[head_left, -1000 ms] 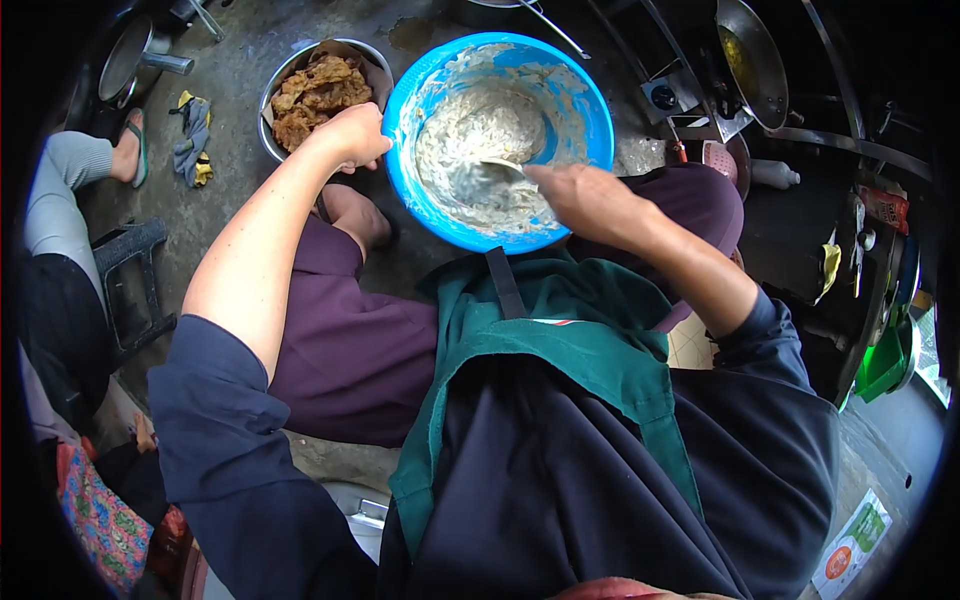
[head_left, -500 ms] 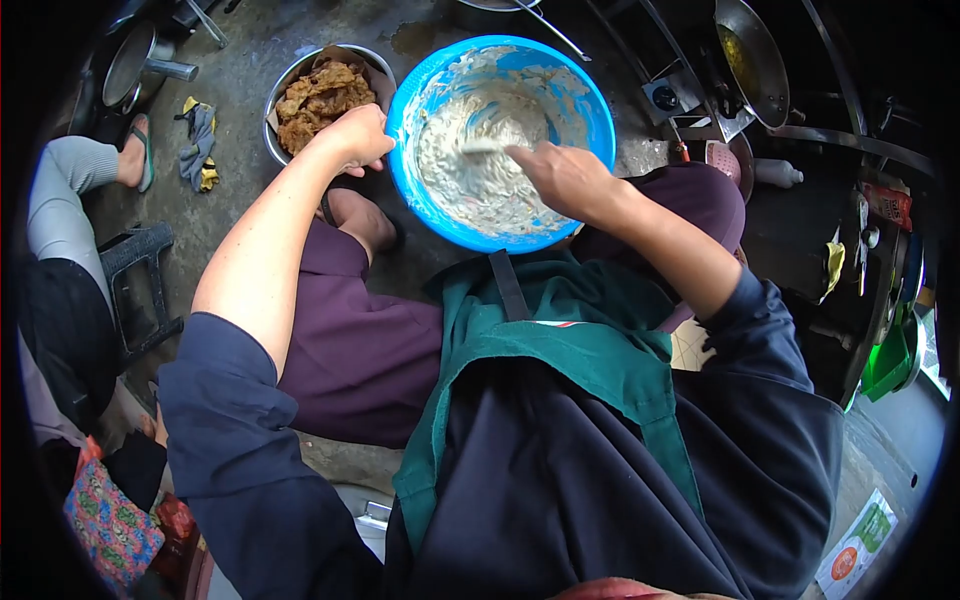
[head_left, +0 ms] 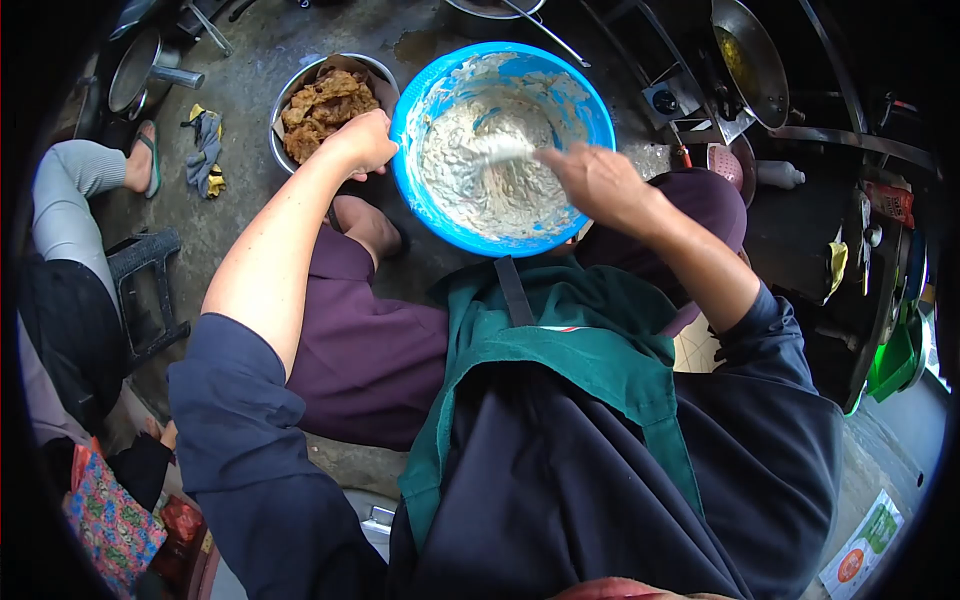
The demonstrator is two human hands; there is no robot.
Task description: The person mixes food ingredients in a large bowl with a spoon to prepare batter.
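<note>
A big blue basin [head_left: 603, 120] holds thick, pale, lumpy batter [head_left: 480, 190], with smears up its inner wall. My left hand [head_left: 366, 143] is closed on the basin's left rim. Over the basin's right side, my right hand [head_left: 598, 182] grips the handle of a whitish utensil [head_left: 505, 151]; its head is blurred and dips into the batter. Left of the basin, partly behind my left hand, stands a metal bowl [head_left: 277, 118] lined with brown paper and filled with browned fried pieces [head_left: 325, 105].
A wok [head_left: 745, 65] with yellow oil sits on a stove frame at upper right. A pot [head_left: 135, 75] and a grey-yellow cloth [head_left: 206, 150] lie at upper left. Another person's leg [head_left: 70, 200] and a dark stool [head_left: 145, 290] are at the left.
My right hand has moved slightly right, and the utensil has shifted right and turned within the batter. My left hand stays at the rim. The whole view has shifted slightly.
</note>
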